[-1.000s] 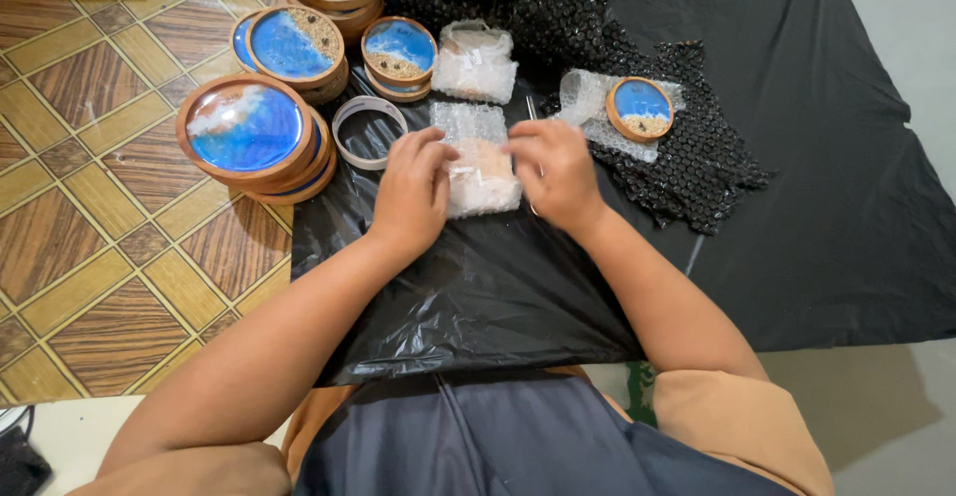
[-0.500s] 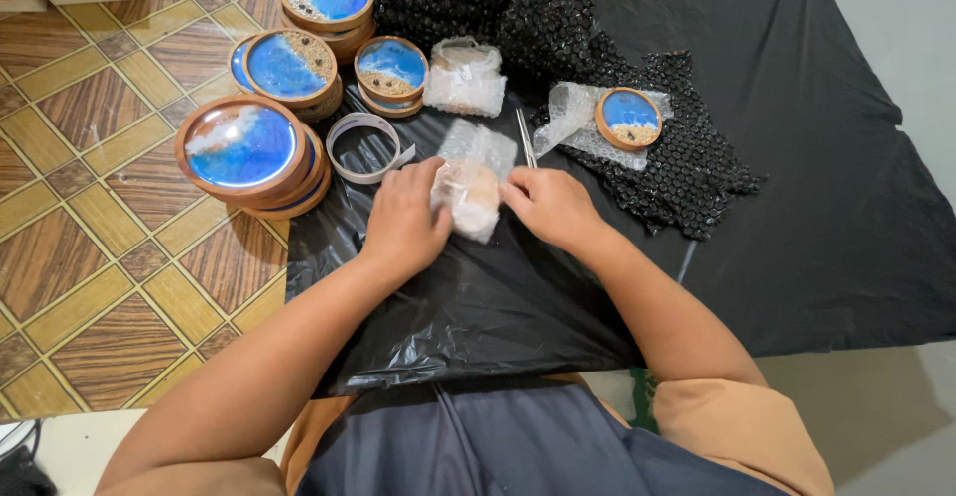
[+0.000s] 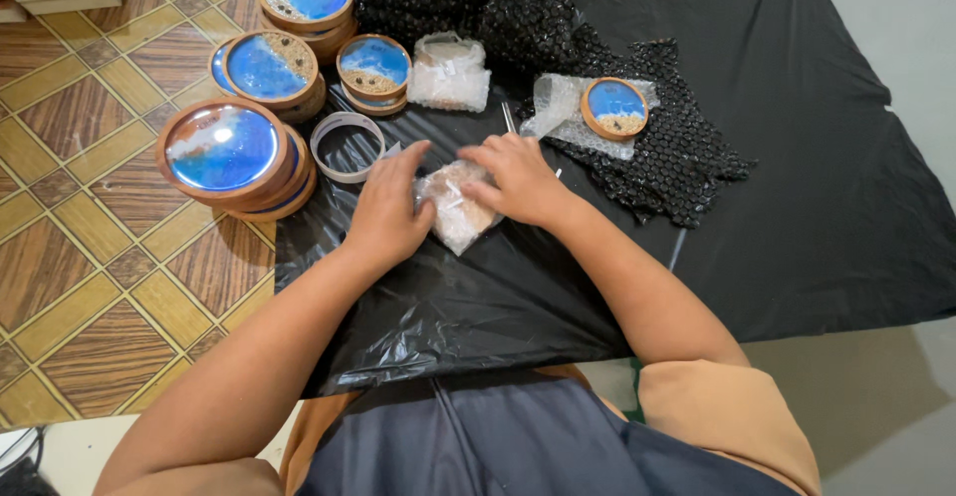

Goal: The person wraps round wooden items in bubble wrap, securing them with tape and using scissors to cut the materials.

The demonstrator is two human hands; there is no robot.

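Head view, both hands' grip (image 3: 386, 219) (image 3: 518, 182) holding bubble-wrapped coaster (image 3: 456, 207), tape roll (image 3: 348, 145), coaster stacks (image 3: 224, 152) nearby

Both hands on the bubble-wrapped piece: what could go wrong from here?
1. The left hand and right hand only pinch the bubble-wrapped bundle; the wrap may spring open.
2. The tape roll lies beyond the left hand, so reaching means letting go.
3. Stacked blue discs crowd the left elbow side; may get knocked.
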